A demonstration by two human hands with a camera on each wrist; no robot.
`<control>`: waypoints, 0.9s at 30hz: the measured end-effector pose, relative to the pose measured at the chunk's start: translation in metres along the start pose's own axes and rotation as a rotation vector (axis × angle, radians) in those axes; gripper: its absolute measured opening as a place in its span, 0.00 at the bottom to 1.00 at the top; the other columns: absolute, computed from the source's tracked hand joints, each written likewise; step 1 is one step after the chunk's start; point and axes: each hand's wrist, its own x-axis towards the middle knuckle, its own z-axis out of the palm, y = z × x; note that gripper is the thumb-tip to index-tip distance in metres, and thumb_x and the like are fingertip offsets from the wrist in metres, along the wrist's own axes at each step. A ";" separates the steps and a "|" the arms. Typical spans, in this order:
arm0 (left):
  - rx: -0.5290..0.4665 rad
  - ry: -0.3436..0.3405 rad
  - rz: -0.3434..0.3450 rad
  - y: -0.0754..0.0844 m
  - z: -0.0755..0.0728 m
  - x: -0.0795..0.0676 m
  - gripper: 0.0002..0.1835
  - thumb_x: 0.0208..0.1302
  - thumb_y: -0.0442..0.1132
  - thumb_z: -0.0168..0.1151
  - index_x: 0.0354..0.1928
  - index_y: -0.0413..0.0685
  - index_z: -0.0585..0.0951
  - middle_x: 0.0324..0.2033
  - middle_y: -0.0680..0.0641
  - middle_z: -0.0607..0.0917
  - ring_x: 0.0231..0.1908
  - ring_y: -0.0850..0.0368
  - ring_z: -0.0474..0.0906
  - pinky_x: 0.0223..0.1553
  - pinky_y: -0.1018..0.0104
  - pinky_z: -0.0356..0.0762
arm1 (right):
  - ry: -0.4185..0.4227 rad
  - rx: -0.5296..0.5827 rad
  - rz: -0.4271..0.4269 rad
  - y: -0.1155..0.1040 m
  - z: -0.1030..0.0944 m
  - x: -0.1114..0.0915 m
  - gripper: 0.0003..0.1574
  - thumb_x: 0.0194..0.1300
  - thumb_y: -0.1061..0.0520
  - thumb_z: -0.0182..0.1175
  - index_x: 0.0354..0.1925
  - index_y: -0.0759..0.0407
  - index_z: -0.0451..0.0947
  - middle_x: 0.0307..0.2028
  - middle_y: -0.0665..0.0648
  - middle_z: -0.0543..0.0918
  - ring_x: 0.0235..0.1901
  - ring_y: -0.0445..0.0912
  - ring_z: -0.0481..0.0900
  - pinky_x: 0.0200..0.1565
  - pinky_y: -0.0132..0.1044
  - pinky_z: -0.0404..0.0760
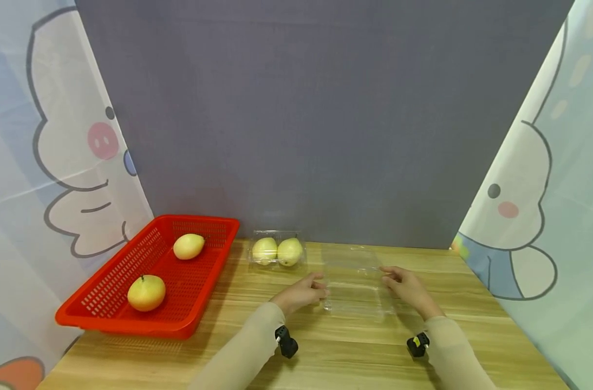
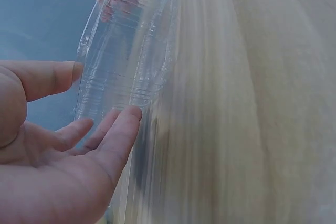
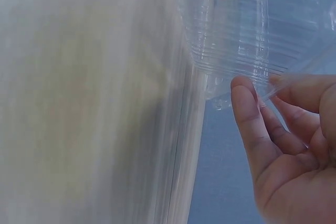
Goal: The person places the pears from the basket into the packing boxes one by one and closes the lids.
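A clear plastic clamshell fruit box [image 1: 354, 292] with its lid [image 1: 350, 257] raised toward the back lies between my two hands. The left hand [image 1: 302, 294] holds its left end, the thumb [image 2: 58, 74] at the rim and the fingers [image 2: 118, 135] along the lower wall. At the other end, my right hand [image 1: 409, 290] pinches the rim between thumb and fingers [image 3: 249, 111]. Through the transparent walls of the box I see the wood surface and no fruit.
Left on the wooden table [image 1: 350, 352] stands a red plastic basket [image 1: 199, 303] with two yellow pears, one near [image 1: 147, 293] and one far [image 1: 189, 246]. Another clear box [image 1: 278, 235] holding two pears [image 1: 290, 252] sits at the back, before a grey backdrop [image 1: 296, 119].
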 end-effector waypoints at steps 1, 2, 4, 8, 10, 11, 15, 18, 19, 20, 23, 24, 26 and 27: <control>0.001 0.000 -0.002 0.000 -0.001 -0.001 0.35 0.74 0.41 0.58 0.77 0.43 0.57 0.63 0.40 0.70 0.59 0.42 0.74 0.62 0.42 0.68 | 0.001 0.003 0.002 -0.001 0.001 0.001 0.24 0.74 0.61 0.57 0.65 0.68 0.73 0.36 0.61 0.82 0.29 0.46 0.76 0.27 0.34 0.76; 0.004 0.000 -0.005 -0.001 -0.001 -0.002 0.35 0.74 0.41 0.58 0.77 0.43 0.57 0.63 0.40 0.70 0.59 0.42 0.74 0.62 0.43 0.68 | -0.001 -0.003 -0.007 -0.001 0.002 0.003 0.24 0.75 0.61 0.56 0.65 0.69 0.73 0.36 0.62 0.82 0.29 0.45 0.75 0.27 0.34 0.75; 0.005 -0.004 -0.002 -0.002 -0.002 -0.004 0.35 0.75 0.42 0.58 0.77 0.42 0.57 0.63 0.39 0.70 0.59 0.42 0.74 0.63 0.43 0.68 | 0.005 -0.014 -0.018 -0.001 0.004 0.005 0.24 0.74 0.61 0.57 0.65 0.68 0.74 0.37 0.61 0.83 0.29 0.45 0.75 0.27 0.34 0.74; 0.006 -0.004 0.004 -0.001 -0.003 -0.008 0.34 0.75 0.41 0.57 0.76 0.39 0.57 0.63 0.38 0.69 0.59 0.42 0.74 0.63 0.45 0.69 | 0.021 -0.020 -0.018 -0.002 0.008 0.008 0.24 0.74 0.59 0.58 0.64 0.67 0.75 0.40 0.61 0.85 0.30 0.44 0.76 0.28 0.34 0.75; 0.002 -0.001 0.004 -0.001 -0.003 -0.010 0.34 0.75 0.41 0.57 0.76 0.38 0.57 0.63 0.37 0.69 0.59 0.42 0.74 0.63 0.45 0.69 | 0.025 -0.007 -0.005 -0.003 0.010 0.009 0.24 0.74 0.59 0.58 0.64 0.67 0.74 0.41 0.62 0.85 0.30 0.45 0.76 0.28 0.34 0.75; 0.005 0.002 0.002 0.000 -0.003 -0.011 0.34 0.75 0.41 0.57 0.76 0.38 0.57 0.63 0.37 0.69 0.59 0.41 0.74 0.63 0.45 0.69 | 0.026 0.002 0.005 -0.003 0.011 0.009 0.24 0.74 0.59 0.57 0.64 0.67 0.74 0.42 0.62 0.84 0.30 0.45 0.76 0.27 0.35 0.75; 0.015 0.013 -0.007 -0.001 -0.004 -0.014 0.35 0.75 0.42 0.58 0.76 0.38 0.58 0.64 0.37 0.69 0.60 0.41 0.73 0.63 0.44 0.68 | 0.033 0.019 0.034 -0.003 0.015 0.011 0.24 0.75 0.59 0.56 0.64 0.70 0.73 0.42 0.63 0.84 0.30 0.45 0.77 0.27 0.35 0.75; 0.027 0.021 -0.012 -0.003 -0.005 -0.015 0.35 0.75 0.43 0.58 0.76 0.38 0.58 0.65 0.37 0.69 0.60 0.40 0.74 0.62 0.42 0.68 | 0.037 0.017 0.057 -0.003 0.017 0.011 0.25 0.75 0.58 0.56 0.64 0.71 0.72 0.40 0.62 0.85 0.31 0.46 0.78 0.28 0.35 0.75; 0.033 0.023 -0.015 -0.003 -0.005 -0.016 0.35 0.75 0.43 0.58 0.76 0.38 0.58 0.65 0.37 0.69 0.60 0.39 0.74 0.62 0.42 0.68 | 0.036 0.015 0.065 -0.003 0.018 0.011 0.25 0.75 0.57 0.56 0.63 0.72 0.73 0.39 0.61 0.85 0.32 0.46 0.79 0.29 0.36 0.76; 0.032 0.026 -0.017 -0.004 -0.006 -0.016 0.35 0.75 0.43 0.58 0.76 0.38 0.58 0.65 0.37 0.69 0.60 0.39 0.74 0.62 0.42 0.68 | 0.032 0.015 0.070 -0.004 0.018 0.011 0.25 0.75 0.56 0.56 0.63 0.72 0.73 0.38 0.60 0.86 0.32 0.46 0.79 0.30 0.36 0.76; 0.030 0.034 -0.019 -0.004 -0.007 -0.017 0.36 0.74 0.44 0.58 0.76 0.38 0.57 0.65 0.37 0.69 0.60 0.39 0.74 0.63 0.42 0.68 | 0.023 0.028 0.087 -0.005 0.018 0.010 0.24 0.76 0.53 0.56 0.58 0.72 0.77 0.32 0.57 0.84 0.30 0.45 0.78 0.31 0.37 0.77; 0.029 0.037 -0.021 -0.005 -0.007 -0.017 0.36 0.74 0.44 0.58 0.76 0.38 0.57 0.65 0.37 0.69 0.60 0.39 0.73 0.63 0.42 0.67 | 0.015 0.039 0.097 -0.006 0.018 0.009 0.24 0.76 0.51 0.56 0.53 0.72 0.79 0.29 0.57 0.83 0.28 0.45 0.78 0.31 0.38 0.77; 0.021 0.045 -0.023 -0.006 -0.007 -0.017 0.36 0.74 0.45 0.59 0.76 0.38 0.58 0.65 0.36 0.69 0.60 0.39 0.73 0.63 0.42 0.67 | -0.005 0.069 0.115 -0.005 0.017 0.007 0.24 0.76 0.49 0.55 0.44 0.72 0.81 0.26 0.56 0.80 0.26 0.45 0.75 0.30 0.38 0.77; 0.017 0.047 -0.024 -0.007 -0.007 -0.017 0.37 0.74 0.45 0.59 0.76 0.38 0.58 0.66 0.36 0.69 0.60 0.39 0.73 0.63 0.42 0.67 | -0.012 0.086 0.128 -0.005 0.017 0.007 0.25 0.76 0.48 0.55 0.40 0.71 0.80 0.24 0.56 0.79 0.25 0.46 0.74 0.29 0.38 0.77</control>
